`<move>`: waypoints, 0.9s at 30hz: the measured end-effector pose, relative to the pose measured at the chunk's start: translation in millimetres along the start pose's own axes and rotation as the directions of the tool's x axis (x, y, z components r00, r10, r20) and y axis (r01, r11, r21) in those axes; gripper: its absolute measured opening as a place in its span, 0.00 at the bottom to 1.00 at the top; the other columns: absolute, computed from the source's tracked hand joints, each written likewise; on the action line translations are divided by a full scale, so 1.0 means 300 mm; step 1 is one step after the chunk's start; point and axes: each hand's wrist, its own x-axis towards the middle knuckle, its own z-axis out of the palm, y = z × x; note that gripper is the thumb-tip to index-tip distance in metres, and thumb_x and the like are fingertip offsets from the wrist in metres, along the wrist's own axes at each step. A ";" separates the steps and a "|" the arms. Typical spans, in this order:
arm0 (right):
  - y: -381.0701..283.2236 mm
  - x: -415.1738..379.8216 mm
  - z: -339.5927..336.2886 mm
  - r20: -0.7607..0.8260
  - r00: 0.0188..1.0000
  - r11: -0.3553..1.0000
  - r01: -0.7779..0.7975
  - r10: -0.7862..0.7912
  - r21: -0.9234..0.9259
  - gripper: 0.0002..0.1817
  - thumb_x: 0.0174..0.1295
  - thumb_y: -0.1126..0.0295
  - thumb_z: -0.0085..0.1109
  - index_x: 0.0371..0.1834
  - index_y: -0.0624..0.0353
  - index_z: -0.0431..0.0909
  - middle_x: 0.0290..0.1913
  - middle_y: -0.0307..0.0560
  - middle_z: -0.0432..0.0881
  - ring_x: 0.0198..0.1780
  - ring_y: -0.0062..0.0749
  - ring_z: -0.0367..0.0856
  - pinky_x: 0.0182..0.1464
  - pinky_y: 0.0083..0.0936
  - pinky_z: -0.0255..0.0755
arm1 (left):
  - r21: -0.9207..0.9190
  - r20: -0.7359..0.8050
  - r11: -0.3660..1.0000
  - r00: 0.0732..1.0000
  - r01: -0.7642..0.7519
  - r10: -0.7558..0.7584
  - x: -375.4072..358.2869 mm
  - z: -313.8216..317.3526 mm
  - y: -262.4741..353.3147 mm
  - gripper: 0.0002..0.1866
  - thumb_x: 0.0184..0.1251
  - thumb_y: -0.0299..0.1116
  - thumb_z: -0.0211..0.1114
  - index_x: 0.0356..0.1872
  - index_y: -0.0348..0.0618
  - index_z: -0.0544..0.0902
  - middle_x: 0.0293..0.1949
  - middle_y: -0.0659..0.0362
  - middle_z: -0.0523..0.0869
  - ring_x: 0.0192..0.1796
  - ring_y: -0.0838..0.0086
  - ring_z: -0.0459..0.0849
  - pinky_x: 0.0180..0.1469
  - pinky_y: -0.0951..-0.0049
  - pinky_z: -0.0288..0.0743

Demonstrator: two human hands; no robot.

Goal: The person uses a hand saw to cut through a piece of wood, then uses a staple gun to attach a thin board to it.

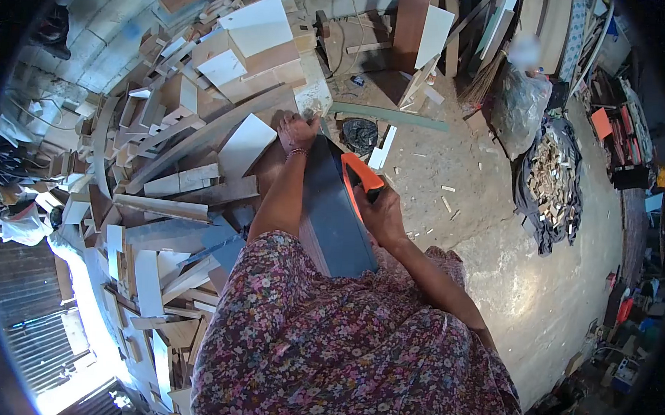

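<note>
A long dark blue-grey board point(334, 215) runs from near my lap away from me, with a brown strip along its left side. My left hand point(297, 132) is at its far end, fingers curled over the edge and partly hidden. Wrapped in my right hand point(383, 213) is the orange and black handle of a handsaw point(358, 171). The saw lies along the board's right side, and I cannot make out its full blade. Close to my left hand, a white-faced panel point(248, 144) leans among the offcuts.
Stacked wood offcuts point(193, 179) crowd the left side and far left. A green strip point(390, 116), a black plastic bag point(359, 134) and small scraps lie on the concrete floor point(507, 289). On the right, a dark cloth point(529, 205) holds wood chips point(553, 176) beside a clear plastic bag point(521, 112).
</note>
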 end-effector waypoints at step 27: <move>-0.135 -0.128 -0.101 -0.007 0.999 0.998 0.040 -0.040 -0.056 0.11 0.54 0.70 0.57 0.33 0.68 0.70 0.20 0.50 0.74 0.21 0.25 0.72 0.24 0.28 0.66 | -0.096 -0.010 0.993 0.997 0.069 -0.070 -0.008 0.054 -0.028 0.16 0.59 0.41 0.53 0.44 0.42 0.72 0.46 0.47 0.74 0.49 0.53 0.71 0.51 0.53 0.64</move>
